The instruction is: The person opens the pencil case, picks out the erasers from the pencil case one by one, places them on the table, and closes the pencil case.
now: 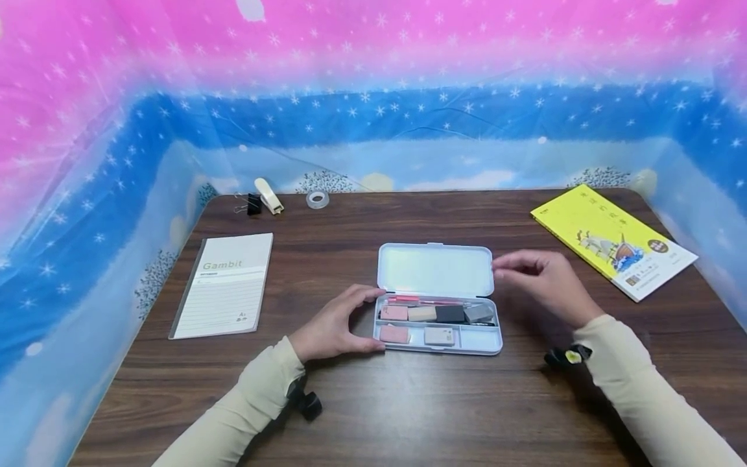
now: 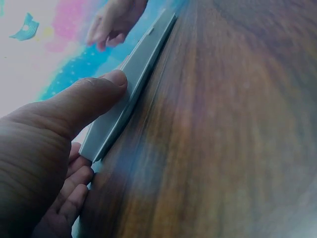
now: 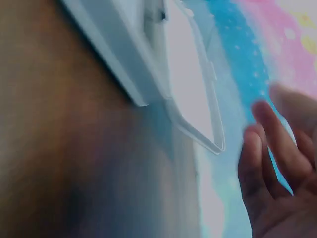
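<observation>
A white pencil case [image 1: 481,338] lies on the table with its lid [image 1: 434,269] swung back. Inside are pink erasers [image 1: 394,334], a white eraser [image 1: 439,336], a black block [image 1: 450,314], a grey block [image 1: 478,314] and a pinkish-red pen [image 1: 403,299]. My left hand [image 1: 332,324] grips the case's left end, thumb on the front wall [image 2: 116,111] and fingers toward the back corner. Beside the lid's right edge is my right hand [image 1: 545,282], its fingers bent loosely with nothing visible between them; in the right wrist view the fingertips look apart from the lid.
A Gambit notebook [image 1: 227,285] lies on the left. Along the back left are a black binder clip [image 1: 253,204], a cream stapler [image 1: 268,196] and a tape roll [image 1: 318,199]. On the right lies a yellow book [image 1: 607,233]. Patterned cloth [image 1: 408,117] surrounds the table.
</observation>
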A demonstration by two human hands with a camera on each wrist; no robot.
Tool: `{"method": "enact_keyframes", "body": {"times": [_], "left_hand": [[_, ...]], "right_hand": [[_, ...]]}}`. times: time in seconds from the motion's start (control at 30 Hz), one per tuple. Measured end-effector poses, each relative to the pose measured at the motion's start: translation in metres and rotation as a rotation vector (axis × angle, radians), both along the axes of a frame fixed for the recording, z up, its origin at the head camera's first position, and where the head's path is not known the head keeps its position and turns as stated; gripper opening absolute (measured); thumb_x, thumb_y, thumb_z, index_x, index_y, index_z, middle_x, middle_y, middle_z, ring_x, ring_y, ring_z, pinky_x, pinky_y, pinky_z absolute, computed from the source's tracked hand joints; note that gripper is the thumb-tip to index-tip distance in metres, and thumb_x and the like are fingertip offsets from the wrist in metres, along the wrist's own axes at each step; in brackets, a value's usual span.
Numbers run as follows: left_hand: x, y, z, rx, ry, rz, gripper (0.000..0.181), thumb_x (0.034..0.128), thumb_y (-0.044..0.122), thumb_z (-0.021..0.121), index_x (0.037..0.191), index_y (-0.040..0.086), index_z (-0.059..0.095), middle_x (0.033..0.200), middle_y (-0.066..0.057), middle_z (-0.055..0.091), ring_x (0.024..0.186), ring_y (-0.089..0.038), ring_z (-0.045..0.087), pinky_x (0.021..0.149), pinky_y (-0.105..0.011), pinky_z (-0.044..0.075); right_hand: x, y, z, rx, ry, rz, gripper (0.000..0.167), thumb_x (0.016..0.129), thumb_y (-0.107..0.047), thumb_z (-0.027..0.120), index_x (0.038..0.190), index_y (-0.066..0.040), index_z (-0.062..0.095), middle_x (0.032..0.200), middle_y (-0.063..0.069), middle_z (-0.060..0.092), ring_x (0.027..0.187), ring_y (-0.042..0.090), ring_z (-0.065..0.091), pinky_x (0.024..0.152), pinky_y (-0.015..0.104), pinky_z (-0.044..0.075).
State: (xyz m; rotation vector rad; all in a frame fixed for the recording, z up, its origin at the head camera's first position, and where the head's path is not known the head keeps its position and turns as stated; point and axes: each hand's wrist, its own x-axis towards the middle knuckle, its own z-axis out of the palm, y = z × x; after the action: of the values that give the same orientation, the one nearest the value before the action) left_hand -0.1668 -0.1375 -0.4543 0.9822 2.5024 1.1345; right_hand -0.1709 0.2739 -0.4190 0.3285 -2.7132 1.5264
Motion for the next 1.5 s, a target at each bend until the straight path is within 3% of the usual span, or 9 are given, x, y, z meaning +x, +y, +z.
{"method": "enact_keyframes", "body": {"times": [0.13, 0.3, 0.53, 0.9, 1.0, 1.1, 1.23, 1.37, 1.5], "left_hand": [[-0.001, -0.003, 0.003, 0.004, 0.003, 0.004, 0.087, 0.0819, 0.033, 0.093, 0.155, 0.014, 0.049, 0.148, -0.007, 0.053, 0.133, -0.023, 0.052, 0.114, -0.051, 0.043], [-0.002, -0.006, 0.004, -0.002, 0.002, 0.013, 0.088, 0.0817, 0.034, 0.093, 0.155, 0.016, 0.049, 0.146, -0.004, 0.053, 0.130, -0.021, 0.052, 0.113, -0.050, 0.044], [-0.003, -0.006, 0.002, 0.004, 0.016, 0.001, 0.088, 0.0819, 0.036, 0.092, 0.155, 0.015, 0.049, 0.147, -0.004, 0.053, 0.132, -0.020, 0.052, 0.113, -0.050, 0.044], [-0.003, -0.004, 0.001, 0.010, 0.009, 0.003, 0.087, 0.0816, 0.035, 0.093, 0.155, 0.015, 0.050, 0.147, -0.004, 0.053, 0.133, -0.020, 0.052, 0.115, -0.050, 0.043], [-0.003, -0.004, 0.000, 0.005, -0.002, 0.007, 0.087, 0.0814, 0.034, 0.093, 0.155, 0.016, 0.050, 0.146, -0.003, 0.053, 0.132, -0.019, 0.052, 0.115, -0.048, 0.043], [-0.002, -0.003, 0.000, 0.004, -0.012, 0.010, 0.087, 0.0814, 0.033, 0.093, 0.155, 0.016, 0.050, 0.145, -0.003, 0.053, 0.131, -0.019, 0.052, 0.114, -0.049, 0.043], [-0.002, -0.002, -0.001, 0.000, -0.026, 0.009, 0.087, 0.0816, 0.033, 0.093, 0.155, 0.017, 0.050, 0.146, -0.002, 0.053, 0.131, -0.018, 0.051, 0.113, -0.048, 0.043], [-0.001, -0.001, -0.001, -0.001, -0.026, 0.008, 0.087, 0.0820, 0.034, 0.093, 0.155, 0.017, 0.049, 0.147, -0.002, 0.053, 0.132, -0.019, 0.051, 0.113, -0.048, 0.043], [-0.001, -0.001, -0.001, 0.003, -0.028, 0.010, 0.086, 0.0820, 0.034, 0.093, 0.155, 0.017, 0.050, 0.147, -0.002, 0.053, 0.132, -0.019, 0.051, 0.114, -0.049, 0.043]], "right_hand": [[0.016, -0.001, -0.004, 0.192, 0.086, 0.184, 0.020, 0.095, -0.015, 0.082, 0.114, -0.020, 0.083, 0.107, -0.006, 0.078, 0.086, 0.014, 0.067, 0.073, 0.025, 0.056], [0.016, -0.009, -0.011, 0.325, 0.144, 0.279, 0.027, 0.092, -0.010, 0.083, 0.116, -0.023, 0.083, 0.115, -0.005, 0.078, 0.093, 0.011, 0.067, 0.080, 0.029, 0.059], [0.010, -0.014, -0.012, 0.404, 0.137, 0.338, 0.033, 0.092, -0.006, 0.082, 0.123, -0.019, 0.081, 0.121, 0.002, 0.077, 0.105, 0.015, 0.071, 0.088, 0.042, 0.061], [0.005, -0.015, -0.006, 0.397, 0.038, 0.371, 0.036, 0.091, -0.008, 0.084, 0.125, -0.017, 0.077, 0.125, 0.002, 0.073, 0.106, 0.016, 0.065, 0.093, 0.043, 0.057], [0.005, -0.013, -0.007, 0.370, 0.028, 0.375, 0.037, 0.091, -0.010, 0.084, 0.127, -0.018, 0.076, 0.126, 0.000, 0.072, 0.105, 0.016, 0.064, 0.093, 0.041, 0.057], [0.005, -0.008, -0.008, 0.330, 0.042, 0.363, 0.037, 0.092, -0.011, 0.084, 0.126, -0.020, 0.075, 0.117, -0.005, 0.073, 0.098, 0.014, 0.064, 0.086, 0.034, 0.058], [0.002, 0.007, -0.002, 0.262, 0.073, 0.300, 0.036, 0.092, -0.011, 0.084, 0.125, -0.018, 0.075, 0.108, -0.008, 0.073, 0.094, 0.013, 0.067, 0.082, 0.027, 0.057], [-0.012, 0.032, 0.004, 0.232, 0.076, 0.190, 0.035, 0.094, -0.012, 0.082, 0.128, -0.012, 0.074, 0.114, 0.000, 0.074, 0.098, 0.016, 0.067, 0.082, 0.022, 0.056], [-0.036, 0.052, 0.000, 0.281, 0.053, 0.093, 0.035, 0.096, -0.012, 0.080, 0.130, -0.005, 0.072, 0.116, 0.010, 0.074, 0.098, 0.022, 0.066, 0.080, 0.017, 0.053]]}}
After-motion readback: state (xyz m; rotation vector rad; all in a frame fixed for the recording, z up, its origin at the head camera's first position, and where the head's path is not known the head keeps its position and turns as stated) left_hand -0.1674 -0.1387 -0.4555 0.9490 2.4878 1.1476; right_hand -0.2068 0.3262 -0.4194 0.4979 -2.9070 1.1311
